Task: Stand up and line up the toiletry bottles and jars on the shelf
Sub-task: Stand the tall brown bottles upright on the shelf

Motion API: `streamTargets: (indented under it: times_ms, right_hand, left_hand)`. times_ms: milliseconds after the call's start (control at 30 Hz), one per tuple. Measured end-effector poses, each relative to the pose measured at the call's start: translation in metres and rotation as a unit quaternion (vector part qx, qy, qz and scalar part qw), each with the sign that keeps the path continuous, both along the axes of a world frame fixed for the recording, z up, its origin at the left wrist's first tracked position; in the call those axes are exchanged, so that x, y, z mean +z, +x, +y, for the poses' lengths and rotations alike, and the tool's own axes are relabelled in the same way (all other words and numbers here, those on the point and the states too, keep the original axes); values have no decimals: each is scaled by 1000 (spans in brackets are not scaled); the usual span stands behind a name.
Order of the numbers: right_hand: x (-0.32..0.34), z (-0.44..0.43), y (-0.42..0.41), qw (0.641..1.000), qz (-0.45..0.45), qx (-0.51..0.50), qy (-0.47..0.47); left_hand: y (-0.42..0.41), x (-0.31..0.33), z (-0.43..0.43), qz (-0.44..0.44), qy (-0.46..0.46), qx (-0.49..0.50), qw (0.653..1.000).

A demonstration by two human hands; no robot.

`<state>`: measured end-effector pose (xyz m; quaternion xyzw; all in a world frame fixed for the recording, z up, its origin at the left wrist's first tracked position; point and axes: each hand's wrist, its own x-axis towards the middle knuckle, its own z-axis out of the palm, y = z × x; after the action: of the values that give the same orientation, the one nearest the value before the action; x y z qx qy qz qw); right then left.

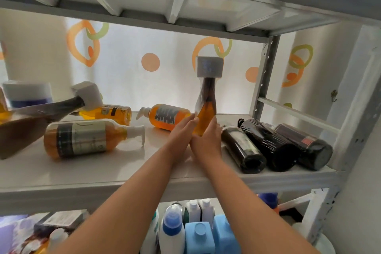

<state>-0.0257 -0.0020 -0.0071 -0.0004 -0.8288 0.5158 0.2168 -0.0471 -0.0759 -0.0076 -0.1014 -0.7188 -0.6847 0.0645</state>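
A tall amber bottle (207, 97) with a grey square cap stands upright mid-shelf, held at its base by my left hand (182, 130) and my right hand (206, 140). On the white shelf (103, 173) lie a large amber pump bottle (82, 140), an orange pump bottle (169, 116), a small yellow bottle (111, 112) and a second grey-capped tall bottle (51, 107), tilted at the left. A white and purple jar (26, 93) stands at the far left. Three dark bottles (270, 144) lie side by side at the right.
The upper shelf (185, 6) hangs close above the upright bottle's cap. A metal post (266, 80) stands at the back right, with a patterned curtain behind. The lower shelf holds blue and white detergent bottles (200, 235).
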Motion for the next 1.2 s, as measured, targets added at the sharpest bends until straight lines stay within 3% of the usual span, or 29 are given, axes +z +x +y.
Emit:
streamTargets:
  times_ms: [333, 667, 800, 967, 1133, 1200]
  right_hand:
    - [0, 10, 7, 998, 10, -7, -59]
    - [2, 13, 19, 988, -19, 49, -143]
    - [0, 14, 18, 994, 23, -47, -94]
    - [0, 12, 17, 977, 35, -45, -207]
    - [-3, 12, 20, 988, 88, -87, -92]
    - [-3, 12, 20, 983, 124, -98, -94]
  left_hand:
    - [-6, -2, -7, -16, 18, 37, 999]
    - [2, -7, -11, 56, -118, 50, 990]
    - [2, -10, -11, 68, -137, 45, 987]
    - [0, -10, -10, 109, -196, 95, 970]
    - [2, -9, -5, 132, -253, 124, 950]
    - [0, -10, -4, 128, -261, 135, 947]
